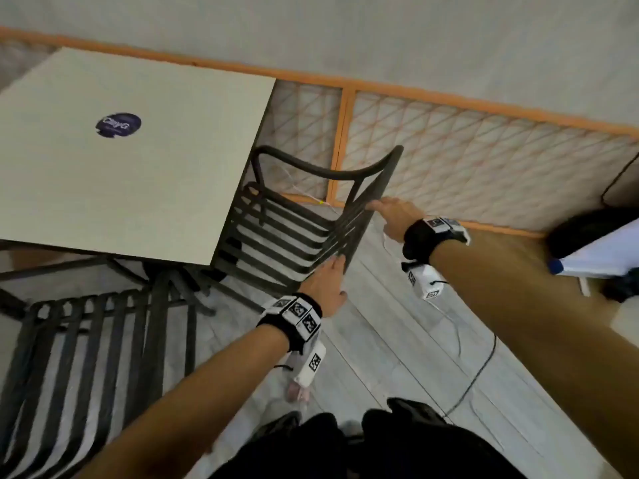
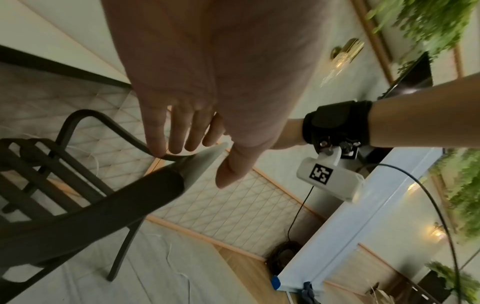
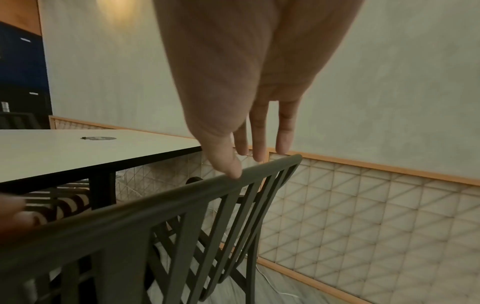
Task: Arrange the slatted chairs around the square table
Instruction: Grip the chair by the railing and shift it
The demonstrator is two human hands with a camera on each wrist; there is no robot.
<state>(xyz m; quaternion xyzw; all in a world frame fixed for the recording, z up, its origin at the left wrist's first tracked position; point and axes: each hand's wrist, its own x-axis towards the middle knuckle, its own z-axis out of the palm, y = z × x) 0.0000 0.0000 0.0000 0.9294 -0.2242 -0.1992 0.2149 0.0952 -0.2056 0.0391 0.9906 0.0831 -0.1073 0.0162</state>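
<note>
The square pale table (image 1: 138,167) with a round purple sticker stands at the upper left. A dark slatted chair (image 1: 283,236) sits at its right side, the seat partly under the tabletop. My left hand (image 1: 332,271) touches the near end of the chair's back with straight fingers; in the left wrist view the top rail (image 2: 103,205) runs between fingers and thumb of the left hand (image 2: 197,164). My right hand (image 1: 380,207) rests on the far end of the rail. In the right wrist view the right hand (image 3: 246,164) has its thumb tip on the rail (image 3: 155,207), fingers straight behind it.
A second slatted chair (image 1: 86,357) stands at the table's near side, lower left. An orange-framed lattice panel (image 1: 466,160) runs along the wall behind. A black cable (image 1: 477,375) lies on the floor. A white and dark object (image 1: 594,250) sits at the right.
</note>
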